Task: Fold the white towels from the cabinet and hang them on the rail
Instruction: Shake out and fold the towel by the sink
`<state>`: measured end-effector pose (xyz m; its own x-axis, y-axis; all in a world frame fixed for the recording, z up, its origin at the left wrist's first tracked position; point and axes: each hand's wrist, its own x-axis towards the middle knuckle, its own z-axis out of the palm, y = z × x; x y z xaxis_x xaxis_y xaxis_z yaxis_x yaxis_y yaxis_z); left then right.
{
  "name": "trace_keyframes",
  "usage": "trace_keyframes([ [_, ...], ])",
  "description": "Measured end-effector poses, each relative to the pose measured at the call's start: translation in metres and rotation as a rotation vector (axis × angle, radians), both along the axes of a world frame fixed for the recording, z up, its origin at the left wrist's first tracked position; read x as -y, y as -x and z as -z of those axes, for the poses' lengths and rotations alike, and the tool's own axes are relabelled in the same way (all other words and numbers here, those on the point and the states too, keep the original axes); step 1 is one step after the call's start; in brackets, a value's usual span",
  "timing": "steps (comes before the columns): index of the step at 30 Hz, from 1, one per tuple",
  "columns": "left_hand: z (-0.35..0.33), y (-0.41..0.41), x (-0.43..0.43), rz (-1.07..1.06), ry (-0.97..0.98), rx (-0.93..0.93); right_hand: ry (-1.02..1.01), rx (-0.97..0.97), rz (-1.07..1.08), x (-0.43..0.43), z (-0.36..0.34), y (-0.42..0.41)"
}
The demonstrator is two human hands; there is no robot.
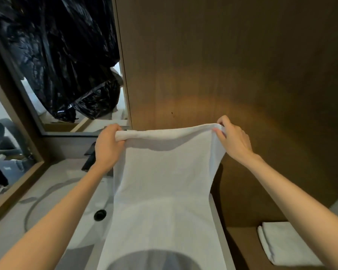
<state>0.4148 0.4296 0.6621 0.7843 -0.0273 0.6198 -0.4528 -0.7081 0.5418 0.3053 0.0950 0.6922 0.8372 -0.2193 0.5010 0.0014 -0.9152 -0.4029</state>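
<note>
Your left hand [105, 147] and right hand [232, 139] each pinch top corners of white towel [164, 182]. Soft, light, limp; keep corner grips taut.

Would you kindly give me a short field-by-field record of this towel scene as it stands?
held item: white towel, spread wide, hanging from its top edge
left hand: grips the bunched top left corner
right hand: pinches the top right corner
spare item: folded white towel, lying on a wooden shelf at lower right
lower left: white sink with black drain and black faucet
backdrop: wooden wall panel
</note>
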Motion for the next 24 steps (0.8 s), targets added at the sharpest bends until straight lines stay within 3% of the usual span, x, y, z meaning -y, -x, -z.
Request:
trace_keyframes([
  [3, 0.036, 0.033, -0.015, 0.070, -0.036, -0.078, 0.027, -0.110, -0.051, -0.011, 0.033, 0.031],
  [13, 0.166, 0.138, -0.069, 0.548, -0.462, -0.438, 0.170, -0.595, -0.252, -0.062, 0.155, 0.151],
  [17, 0.217, 0.166, -0.068, 0.579, -0.661, -0.618, 0.202, -0.773, -0.259, -0.086, 0.206, 0.183],
  [24, 0.269, 0.181, -0.081, 0.482, -0.554, -0.745, 0.188, -0.855, -0.175, -0.083, 0.252, 0.210],
])
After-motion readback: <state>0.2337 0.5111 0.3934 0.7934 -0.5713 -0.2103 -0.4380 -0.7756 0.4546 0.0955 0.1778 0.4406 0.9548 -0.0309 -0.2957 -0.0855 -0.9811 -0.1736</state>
